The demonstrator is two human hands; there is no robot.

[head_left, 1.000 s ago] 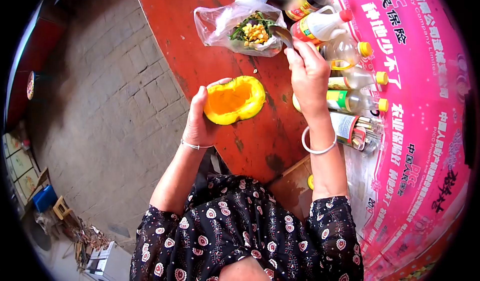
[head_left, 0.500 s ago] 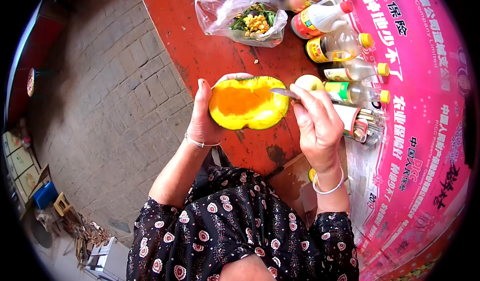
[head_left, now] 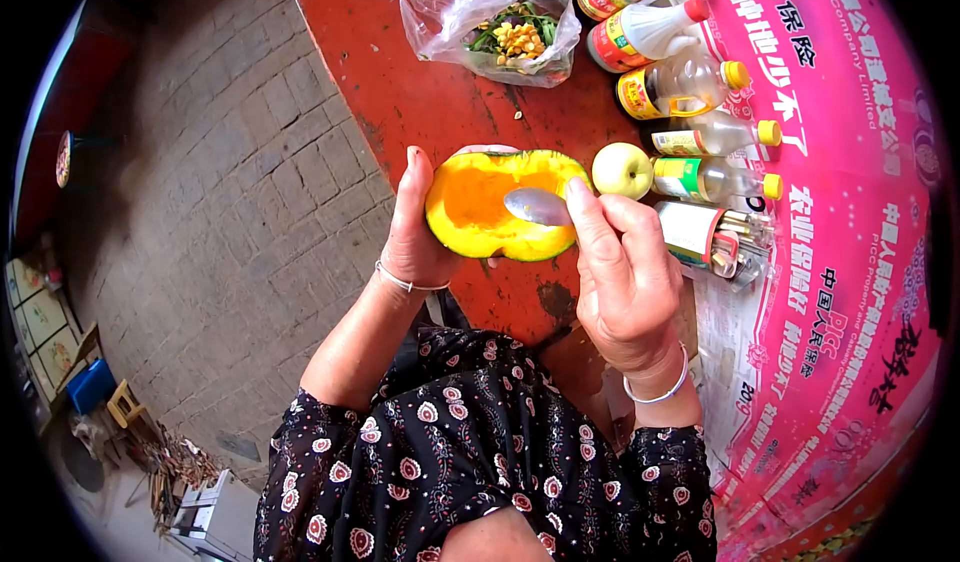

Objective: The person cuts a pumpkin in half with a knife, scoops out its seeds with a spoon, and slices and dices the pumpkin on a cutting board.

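Observation:
My left hand (head_left: pixel 412 224) is wrapped round a halved pumpkin (head_left: pixel 470 202), its hollowed orange inside turned up toward me; most of those fingers are hidden behind it. In my right hand (head_left: pixel 630 272) a metal spoon (head_left: pixel 538 206) is pinched close to its bowl. The bowl lies over the right part of the pumpkin's cut face, and I cannot tell whether it touches the flesh. Beyond the pumpkin, a clear plastic bag (head_left: pixel 430 32) on the table holds pumpkin seeds (head_left: pixel 520 40) and green leafy scraps.
The red table (head_left: pixel 400 102) has worn paint. A pale green apple (head_left: pixel 622 171) sits right of the pumpkin, beside several bottles (head_left: pixel 690 87) and a container of sticks (head_left: pixel 700 237) lying along the right. A pink printed banner (head_left: pixel 850 212) covers the right side. Paved floor (head_left: pixel 250 162) is at left.
The spoon has turned so its bowl shows broadside and has moved left over the pumpkin's inside. My right hand has rotated with it. The pumpkin has shifted only slightly right.

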